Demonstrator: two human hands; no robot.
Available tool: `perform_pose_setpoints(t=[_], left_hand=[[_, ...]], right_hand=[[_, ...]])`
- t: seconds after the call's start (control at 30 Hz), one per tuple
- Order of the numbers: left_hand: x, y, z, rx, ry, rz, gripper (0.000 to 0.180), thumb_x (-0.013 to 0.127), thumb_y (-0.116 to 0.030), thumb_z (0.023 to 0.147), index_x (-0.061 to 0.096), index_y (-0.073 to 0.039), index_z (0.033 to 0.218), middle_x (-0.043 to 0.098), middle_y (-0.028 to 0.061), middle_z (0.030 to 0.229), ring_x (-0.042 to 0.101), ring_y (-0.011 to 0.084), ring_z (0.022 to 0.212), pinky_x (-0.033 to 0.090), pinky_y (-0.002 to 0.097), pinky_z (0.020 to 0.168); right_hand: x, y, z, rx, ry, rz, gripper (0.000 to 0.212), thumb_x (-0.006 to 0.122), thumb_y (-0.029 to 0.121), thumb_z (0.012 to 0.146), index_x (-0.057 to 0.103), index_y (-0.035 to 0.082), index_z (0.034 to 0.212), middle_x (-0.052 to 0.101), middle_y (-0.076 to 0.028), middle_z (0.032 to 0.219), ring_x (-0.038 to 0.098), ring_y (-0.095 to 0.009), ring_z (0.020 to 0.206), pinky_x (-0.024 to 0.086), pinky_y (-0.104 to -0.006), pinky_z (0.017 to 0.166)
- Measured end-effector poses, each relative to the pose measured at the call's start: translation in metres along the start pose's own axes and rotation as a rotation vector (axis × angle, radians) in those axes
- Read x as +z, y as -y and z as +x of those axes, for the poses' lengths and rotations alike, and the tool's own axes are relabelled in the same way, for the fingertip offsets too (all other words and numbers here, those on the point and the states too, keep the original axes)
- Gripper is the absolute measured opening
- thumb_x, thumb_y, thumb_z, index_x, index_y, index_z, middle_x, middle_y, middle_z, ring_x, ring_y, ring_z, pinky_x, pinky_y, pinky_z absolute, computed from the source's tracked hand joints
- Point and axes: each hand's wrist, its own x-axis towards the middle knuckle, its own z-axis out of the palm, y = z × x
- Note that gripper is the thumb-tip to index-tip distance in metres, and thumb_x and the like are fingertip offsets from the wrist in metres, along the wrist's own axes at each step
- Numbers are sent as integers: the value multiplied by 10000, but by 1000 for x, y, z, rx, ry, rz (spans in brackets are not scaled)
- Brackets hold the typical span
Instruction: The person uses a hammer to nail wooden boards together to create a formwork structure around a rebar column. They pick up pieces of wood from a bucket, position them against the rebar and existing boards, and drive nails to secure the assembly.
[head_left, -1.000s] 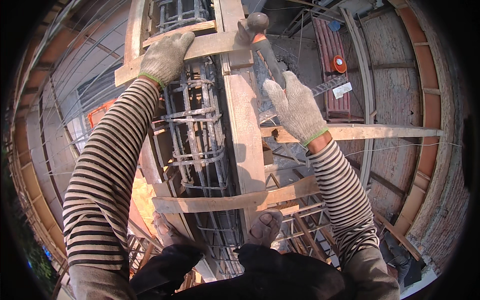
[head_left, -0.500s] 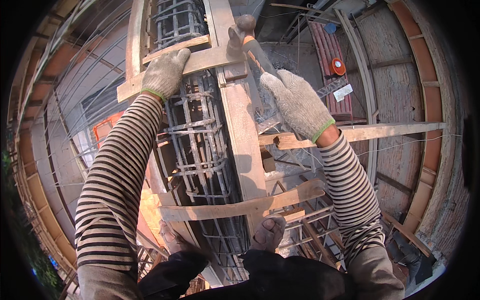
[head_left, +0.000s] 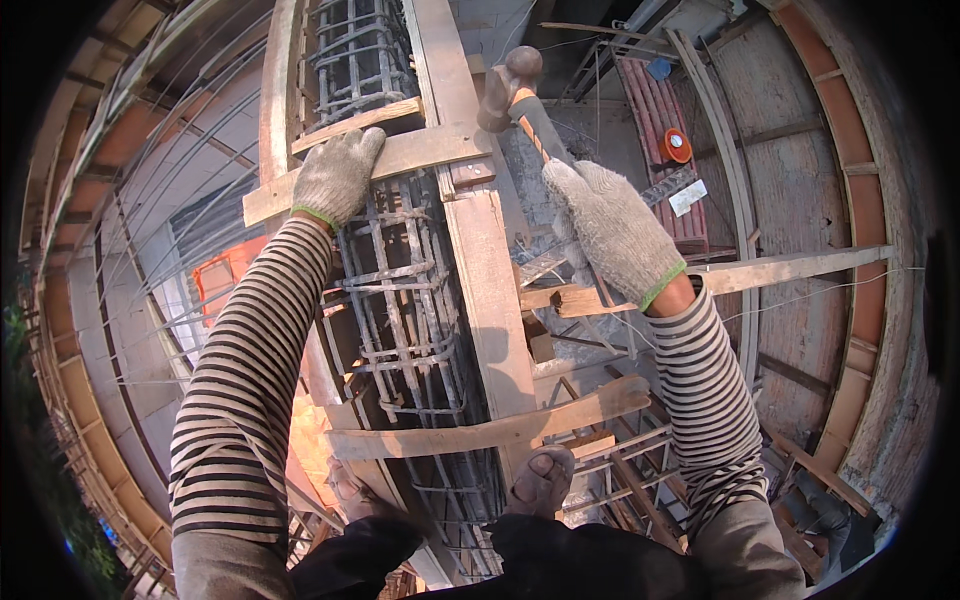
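Observation:
My left hand (head_left: pixel 338 178), in a grey knitted glove, grips a short wooden crosspiece (head_left: pixel 432 148) near its left end, with the fingers over its far edge. That crosspiece spans the two long side boards of a formwork, above a cage of steel bars (head_left: pixel 400 285). In my gloved right hand (head_left: pixel 618 228) is a hammer (head_left: pixel 522 95), its handle partly hidden by the fingers. The rounded hammer head is beyond the crosspiece's right end and looks apart from it. A thin wooden strip (head_left: pixel 358 124) lies just beyond the crosspiece.
Both feet stand on the formwork's sides, behind a curved wooden brace (head_left: pixel 490 425). To the right a beam (head_left: pixel 790 268) runs to the wall, with an orange round object (head_left: pixel 676 146) on red ribbed sheets farther off. Loose timber lies below; thin rods bend at the left.
The hammer and my right hand have moved a little right, so the head no longer overlaps the crosspiece's end. My left hand keeps its hold, and the whole view has shifted slightly.

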Motion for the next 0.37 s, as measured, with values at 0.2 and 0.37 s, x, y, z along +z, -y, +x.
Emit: perform_pose_setpoints(t=[0.2, 0.37], left_hand=[[8, -2, 6, 10, 14, -16, 333, 521, -115, 1013, 530, -123, 1346, 634, 137, 1271, 613, 296, 1234, 515, 432, 1043], [3, -9, 9, -43, 102, 18, 398, 519, -121, 1022, 498, -151, 1419, 604, 139, 1353, 591, 272, 1284, 493, 410, 1084]], right_hand=[[-2, 19, 6, -363, -631, -486, 458, 630, 23, 886, 541, 3, 1334, 587, -318, 1153, 675, -444, 924, 583, -465, 732], [46, -10, 11, 453, 108, 256, 541, 610, 485, 1002, 553, 61, 1333, 512, -416, 1341, 678, -522, 1038, 540, -575, 890]])
